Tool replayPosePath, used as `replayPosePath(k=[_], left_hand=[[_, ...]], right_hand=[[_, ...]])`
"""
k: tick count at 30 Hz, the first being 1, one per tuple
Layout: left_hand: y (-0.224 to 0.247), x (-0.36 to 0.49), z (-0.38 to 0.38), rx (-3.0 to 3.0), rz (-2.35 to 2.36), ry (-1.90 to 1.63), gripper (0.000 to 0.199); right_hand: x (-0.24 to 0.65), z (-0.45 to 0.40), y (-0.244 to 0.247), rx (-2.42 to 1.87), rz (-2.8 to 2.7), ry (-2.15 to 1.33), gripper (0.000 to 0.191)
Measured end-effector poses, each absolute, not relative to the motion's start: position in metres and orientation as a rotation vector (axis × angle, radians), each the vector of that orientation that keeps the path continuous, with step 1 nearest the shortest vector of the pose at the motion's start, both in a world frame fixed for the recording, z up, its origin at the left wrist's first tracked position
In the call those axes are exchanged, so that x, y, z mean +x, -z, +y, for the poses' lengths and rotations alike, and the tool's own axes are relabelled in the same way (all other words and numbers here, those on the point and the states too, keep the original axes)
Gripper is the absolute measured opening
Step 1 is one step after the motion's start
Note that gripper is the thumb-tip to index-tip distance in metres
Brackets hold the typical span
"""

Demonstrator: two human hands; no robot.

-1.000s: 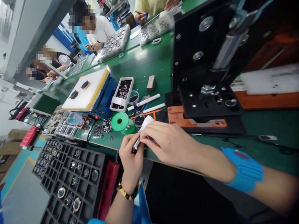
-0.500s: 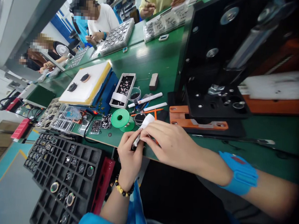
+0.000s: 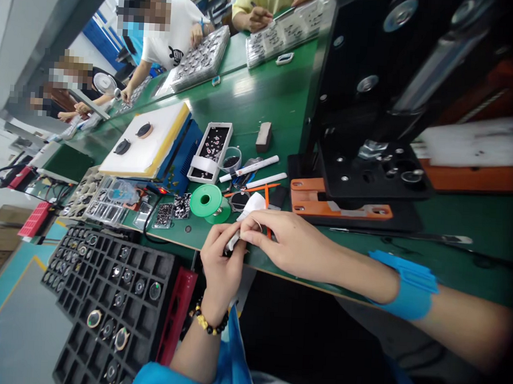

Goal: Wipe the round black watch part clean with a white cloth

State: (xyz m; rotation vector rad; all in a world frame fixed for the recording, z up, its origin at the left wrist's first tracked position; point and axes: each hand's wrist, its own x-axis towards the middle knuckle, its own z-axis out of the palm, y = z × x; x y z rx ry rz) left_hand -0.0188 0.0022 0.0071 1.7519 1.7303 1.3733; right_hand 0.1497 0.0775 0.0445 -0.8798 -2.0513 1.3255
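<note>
Now, at the centre of the frame, the left hand (image 3: 221, 259) has a small whitish piece (image 3: 231, 242) pinched between thumb and fingers, right by the near edge of the green worktop (image 3: 282, 107). Up close comes the right hand (image 3: 280, 239), fingertips drawn together beside it, their exact grip too hidden to tell! Just up and left sits a green spool (image 3: 205, 201); lower left, a black compartment tray (image 3: 145, 325) holds round watch pieces (image 3: 121, 338).

One green spool (image 3: 213, 203), two white pens (image 3: 266, 180)
</note>
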Motion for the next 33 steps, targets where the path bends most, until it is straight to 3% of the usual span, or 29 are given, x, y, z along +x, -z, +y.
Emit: replayPosePath(k=[33], left_hand=[[-0.0073, -0.0173, 0.0007, 1.652, 1.73, -1.353, 0.022]], right_hand=[[0.1468, 0.0793, -0.0415, -0.801, -1.774, -1.764, 0.024]])
